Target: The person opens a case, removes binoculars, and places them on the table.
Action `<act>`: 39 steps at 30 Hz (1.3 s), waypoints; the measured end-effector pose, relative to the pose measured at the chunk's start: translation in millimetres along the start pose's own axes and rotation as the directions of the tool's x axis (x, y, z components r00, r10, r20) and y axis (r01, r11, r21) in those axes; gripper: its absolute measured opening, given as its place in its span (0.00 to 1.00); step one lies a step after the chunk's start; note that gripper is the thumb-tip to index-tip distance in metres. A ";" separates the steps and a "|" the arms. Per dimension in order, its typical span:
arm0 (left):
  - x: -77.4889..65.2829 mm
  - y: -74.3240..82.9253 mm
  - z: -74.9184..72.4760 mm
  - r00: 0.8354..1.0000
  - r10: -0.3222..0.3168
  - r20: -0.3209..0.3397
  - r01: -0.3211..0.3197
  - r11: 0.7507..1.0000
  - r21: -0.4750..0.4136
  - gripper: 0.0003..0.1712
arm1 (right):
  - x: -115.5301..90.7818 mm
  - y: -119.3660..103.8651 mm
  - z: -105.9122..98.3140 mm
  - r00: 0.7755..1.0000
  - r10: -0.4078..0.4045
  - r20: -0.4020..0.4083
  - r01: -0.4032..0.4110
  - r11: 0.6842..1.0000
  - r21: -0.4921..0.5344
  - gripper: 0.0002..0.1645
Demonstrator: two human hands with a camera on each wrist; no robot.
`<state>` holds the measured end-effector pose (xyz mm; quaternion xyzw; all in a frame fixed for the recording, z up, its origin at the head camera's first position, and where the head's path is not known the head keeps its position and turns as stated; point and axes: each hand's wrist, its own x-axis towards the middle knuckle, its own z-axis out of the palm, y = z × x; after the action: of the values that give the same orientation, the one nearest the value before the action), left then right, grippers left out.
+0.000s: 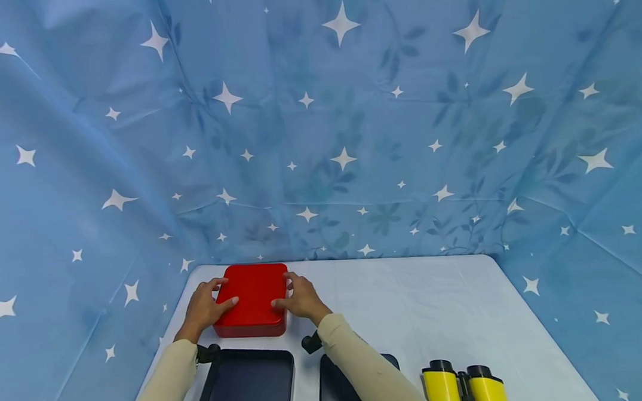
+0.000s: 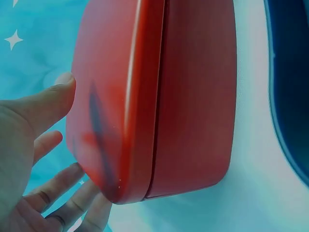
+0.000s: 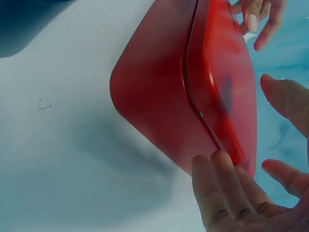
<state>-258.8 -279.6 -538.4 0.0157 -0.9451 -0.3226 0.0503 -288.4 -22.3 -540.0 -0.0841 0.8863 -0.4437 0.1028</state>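
A red lidded box [image 1: 253, 296] sits at the far left of the white table. My left hand [image 1: 205, 307] is at its left side, thumb over the lid and the other fingers spread along the edge. On the opposite side, my right hand [image 1: 302, 298] has its fingers extended against the box's side. In the right wrist view, the fingertips [image 3: 222, 162] meet the box just at the seam under the lid [image 3: 231, 92], while the thumb stands apart from it. The left wrist view shows the lid resting down on the base [image 2: 198, 106], with a thin dark seam between them.
Nearer to me lies a dark shallow tray [image 1: 249, 383]. A second dark tray [image 1: 336, 388] is partly covered by my right forearm. Yellow-and-black binoculars [image 1: 442, 386] stand at the front right of the white table [image 1: 412, 310]. Blue star-patterned cloth [image 1: 307, 135] encloses the back and sides.
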 end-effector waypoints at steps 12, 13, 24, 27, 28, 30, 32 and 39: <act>1.7 -4.3 4.6 0.998 -0.058 0.025 0.058 0.998 -0.012 0.41 | 5.0 -0.3 7.0 1.000 0.014 -0.005 -0.014 1.000 -0.013 0.47; 2.2 -4.7 5.0 0.998 -0.060 0.026 0.061 0.998 -0.012 0.41 | 5.3 -0.7 7.4 1.000 0.013 -0.008 -0.013 1.000 -0.014 0.47; 4.3 -0.8 8.4 0.994 -0.113 0.014 0.113 0.993 -0.017 0.42 | 6.2 -7.1 11.7 0.998 0.039 -0.045 -0.041 0.998 -0.042 0.48; 4.5 -0.6 9.0 0.993 -0.115 0.007 0.115 0.993 -0.019 0.42 | 5.4 -8.1 12.9 0.998 0.040 -0.057 -0.043 0.998 -0.046 0.48; 4.6 -0.9 9.4 0.993 -0.115 0.007 0.115 0.993 -0.021 0.43 | 5.0 -8.3 13.4 0.997 0.040 -0.062 -0.043 0.998 -0.047 0.48; 4.6 -1.2 10.0 0.993 -0.117 0.006 0.117 0.993 -0.025 0.43 | 4.3 -8.6 14.3 0.997 0.041 -0.068 -0.044 0.998 -0.047 0.47; 4.4 -1.4 10.8 0.993 -0.117 0.004 0.117 0.993 -0.027 0.43 | 3.9 -8.6 14.8 0.997 0.043 -0.072 -0.046 0.998 -0.045 0.47; 4.5 0.1 9.9 0.989 -0.151 0.004 0.151 0.988 -0.036 0.45 | 4.2 -8.4 15.2 0.997 0.047 -0.066 -0.050 0.998 -0.037 0.49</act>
<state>-264.3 -273.8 -545.8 0.0860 -0.9353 -0.3424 0.0256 -288.0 -40.0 -542.7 -0.0500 0.8994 -0.4262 0.0829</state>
